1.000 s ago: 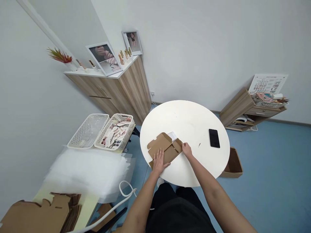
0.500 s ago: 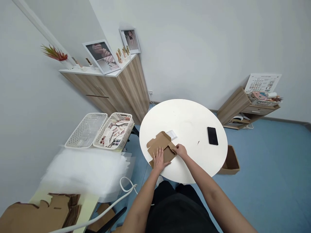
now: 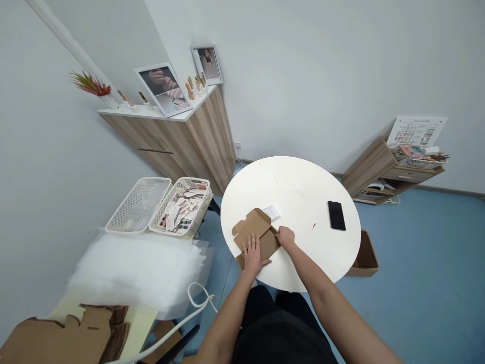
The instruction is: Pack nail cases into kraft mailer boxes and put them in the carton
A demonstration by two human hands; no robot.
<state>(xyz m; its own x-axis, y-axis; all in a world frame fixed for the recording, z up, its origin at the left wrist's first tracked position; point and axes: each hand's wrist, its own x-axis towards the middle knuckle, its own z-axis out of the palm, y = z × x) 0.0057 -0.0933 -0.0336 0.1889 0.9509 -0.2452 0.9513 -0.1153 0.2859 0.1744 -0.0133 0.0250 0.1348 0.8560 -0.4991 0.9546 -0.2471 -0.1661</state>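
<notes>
Brown cardboard box sheet (image 3: 254, 230), half folded, lying flat on the round white desk (image 3: 299, 197), close to the near edge and a bit left of the middle. Left hand (image 3: 252, 256) flat on top of the card, fingers spread apart, pressing down. Right hand (image 3: 286, 237) at the right end of the card, fingers together and bent over the edge, maybe clamped on it, but hard to tell from up here. Best way for this fold: palm kept still and flat, so no sliding; edges lined up; crease pressed slow and firm, with no rush. Long side of the card on a slant, from the near left up to the far right. Top flap (image 3: 252, 221) pointing away from the body, toward the far side of the desk. Small white card (image 3: 272, 213) just beside that flap; black phone (image 3: 336, 215) well off to the right.
</notes>
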